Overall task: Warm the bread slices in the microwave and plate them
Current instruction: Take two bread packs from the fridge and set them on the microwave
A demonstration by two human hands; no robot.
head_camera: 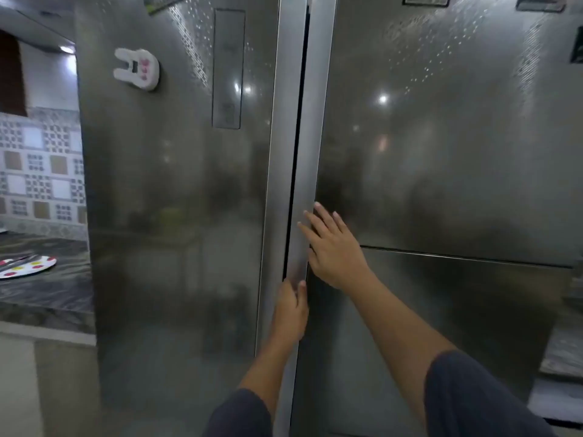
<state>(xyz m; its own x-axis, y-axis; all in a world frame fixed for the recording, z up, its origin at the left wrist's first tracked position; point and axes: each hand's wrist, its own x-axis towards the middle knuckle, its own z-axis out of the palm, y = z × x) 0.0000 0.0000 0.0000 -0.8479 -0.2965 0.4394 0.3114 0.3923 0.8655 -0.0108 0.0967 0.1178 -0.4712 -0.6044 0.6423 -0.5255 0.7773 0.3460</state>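
i'm at the fridge [176, 216], so this is the fetching step: no bread slices and no microwave in sight. my left hand [291, 310], near 6 o'clock of centre, hooks its fingers into the dark seam and grips the edge of the right door [441, 152]. my right hand [334, 247], at its 1 o'clock, lies flat, fingers straight, on that door's handle strip [310, 137]. a spotted plate [28, 266] sits on the counter [47, 294] at 9 o'clock. next, i judge, a steady outward pull swings the door open.
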